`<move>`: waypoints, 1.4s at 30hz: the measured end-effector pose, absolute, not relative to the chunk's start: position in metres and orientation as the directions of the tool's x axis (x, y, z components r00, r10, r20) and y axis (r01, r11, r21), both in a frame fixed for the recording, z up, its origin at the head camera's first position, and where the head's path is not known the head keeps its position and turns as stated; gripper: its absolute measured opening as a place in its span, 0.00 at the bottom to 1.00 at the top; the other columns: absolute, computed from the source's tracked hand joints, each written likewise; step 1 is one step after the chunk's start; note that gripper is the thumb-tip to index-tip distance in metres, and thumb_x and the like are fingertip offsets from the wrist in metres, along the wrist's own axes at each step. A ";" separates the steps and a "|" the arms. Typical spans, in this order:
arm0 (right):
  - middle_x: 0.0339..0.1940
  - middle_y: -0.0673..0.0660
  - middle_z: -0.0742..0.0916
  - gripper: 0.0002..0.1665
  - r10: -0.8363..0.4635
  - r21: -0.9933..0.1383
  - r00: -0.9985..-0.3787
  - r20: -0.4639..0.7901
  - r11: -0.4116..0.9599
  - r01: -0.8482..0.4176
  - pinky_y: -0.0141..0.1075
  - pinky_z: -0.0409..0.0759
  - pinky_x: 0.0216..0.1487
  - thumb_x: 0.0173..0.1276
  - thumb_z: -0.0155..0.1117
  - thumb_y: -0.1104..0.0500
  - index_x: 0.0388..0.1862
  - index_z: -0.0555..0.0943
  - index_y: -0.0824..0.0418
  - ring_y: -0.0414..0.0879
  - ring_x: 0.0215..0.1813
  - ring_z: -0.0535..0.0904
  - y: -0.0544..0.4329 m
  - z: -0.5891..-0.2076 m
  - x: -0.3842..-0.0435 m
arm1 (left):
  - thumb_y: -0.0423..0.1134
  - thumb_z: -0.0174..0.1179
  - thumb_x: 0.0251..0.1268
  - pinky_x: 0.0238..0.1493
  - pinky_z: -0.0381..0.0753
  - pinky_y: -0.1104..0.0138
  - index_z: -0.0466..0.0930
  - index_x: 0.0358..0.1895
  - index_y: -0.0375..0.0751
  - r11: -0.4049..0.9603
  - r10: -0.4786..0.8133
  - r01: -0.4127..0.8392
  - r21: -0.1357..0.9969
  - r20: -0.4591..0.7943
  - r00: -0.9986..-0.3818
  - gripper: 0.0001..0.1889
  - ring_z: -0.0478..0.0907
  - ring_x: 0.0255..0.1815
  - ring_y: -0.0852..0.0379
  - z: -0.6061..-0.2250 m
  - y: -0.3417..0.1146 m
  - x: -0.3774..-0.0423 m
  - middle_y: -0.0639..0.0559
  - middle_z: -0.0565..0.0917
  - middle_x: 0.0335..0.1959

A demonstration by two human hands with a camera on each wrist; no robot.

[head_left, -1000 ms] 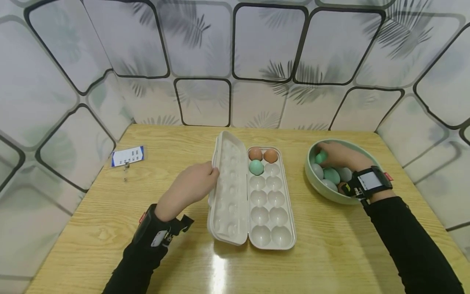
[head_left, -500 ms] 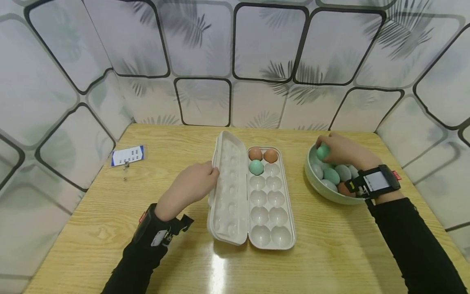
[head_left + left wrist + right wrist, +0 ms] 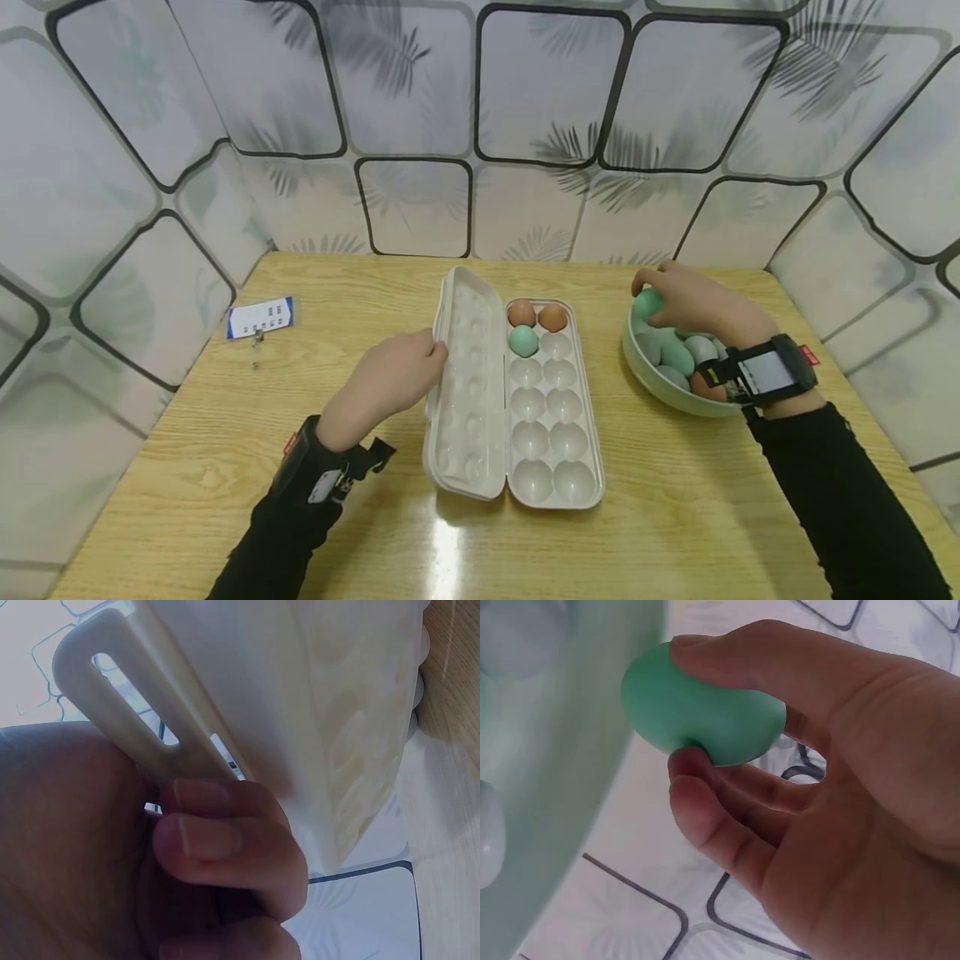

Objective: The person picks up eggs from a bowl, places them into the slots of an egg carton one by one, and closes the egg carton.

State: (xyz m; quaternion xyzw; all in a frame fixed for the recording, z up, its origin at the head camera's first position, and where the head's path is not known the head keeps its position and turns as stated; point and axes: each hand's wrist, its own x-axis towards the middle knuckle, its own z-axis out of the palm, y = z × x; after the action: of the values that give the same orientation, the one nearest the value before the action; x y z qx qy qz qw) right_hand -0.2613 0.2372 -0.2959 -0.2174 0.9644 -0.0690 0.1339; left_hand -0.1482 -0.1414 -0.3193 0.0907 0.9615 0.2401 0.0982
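A white plastic egg carton (image 3: 557,492) lies unfolded on the table, two brown eggs (image 3: 552,317) and one green egg (image 3: 523,341) in its far cups. My left hand (image 3: 384,379) grips the raised lid (image 3: 471,417) by its left edge; in the left wrist view, curled fingers (image 3: 225,847) sit at its slotted tab (image 3: 120,697). Over the back left of the pale green bowl (image 3: 660,392), my right hand (image 3: 708,307) pinches another green egg (image 3: 697,705) between thumb and fingertips. Several grey, green and brown eggs (image 3: 677,358) fill the bowl below.
A blue and white card (image 3: 260,318) with a metal clip lies at the table's left. Patterned panels (image 3: 547,83) rise behind the table (image 3: 360,533) and on both sides. The bowl stands right of the carton.
My right hand has lifted the green egg up from among the others, toward the bowl's back left rim. The left hand and the carton have stayed still.
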 end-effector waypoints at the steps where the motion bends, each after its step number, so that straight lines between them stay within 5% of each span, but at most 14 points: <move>1: 0.59 0.76 0.73 0.24 -0.439 -0.191 -0.869 -0.228 0.896 -0.402 0.49 0.76 0.45 0.66 0.68 0.64 0.60 0.75 0.64 0.59 0.47 0.75 0.235 -0.294 -0.260 | 0.46 0.36 0.81 0.24 0.70 0.64 0.78 0.39 0.41 0.868 0.223 0.131 0.479 -0.141 -0.965 0.20 0.72 0.23 0.54 -0.319 -0.142 -0.148 0.50 0.75 0.24; 29: 0.46 0.64 0.76 0.23 -0.582 -0.262 -0.803 -0.130 0.801 -0.538 0.43 0.75 0.40 0.62 0.70 0.66 0.56 0.78 0.60 0.53 0.37 0.74 0.162 -0.324 -0.250 | 0.46 0.36 0.81 0.25 0.71 0.64 0.78 0.41 0.41 0.869 0.226 0.140 0.474 -0.129 -0.966 0.20 0.75 0.25 0.54 -0.321 -0.143 -0.149 0.49 0.78 0.25; 42: 0.47 0.65 0.77 0.23 -0.620 -0.334 -0.777 -0.111 0.759 -0.559 0.48 0.78 0.48 0.61 0.67 0.67 0.57 0.80 0.62 0.53 0.41 0.76 0.142 -0.355 -0.253 | 0.46 0.36 0.81 0.24 0.71 0.64 0.78 0.40 0.41 0.870 0.220 0.132 0.476 -0.135 -0.966 0.20 0.75 0.25 0.54 -0.321 -0.142 -0.149 0.49 0.77 0.25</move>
State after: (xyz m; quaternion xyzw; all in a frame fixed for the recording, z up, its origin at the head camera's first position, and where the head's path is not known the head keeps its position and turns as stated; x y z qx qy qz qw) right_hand -0.2531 0.1417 -0.3551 -0.3163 0.9317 -0.1426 0.1077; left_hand -0.1487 -0.1423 -0.3210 0.0913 0.9624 0.2384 0.0928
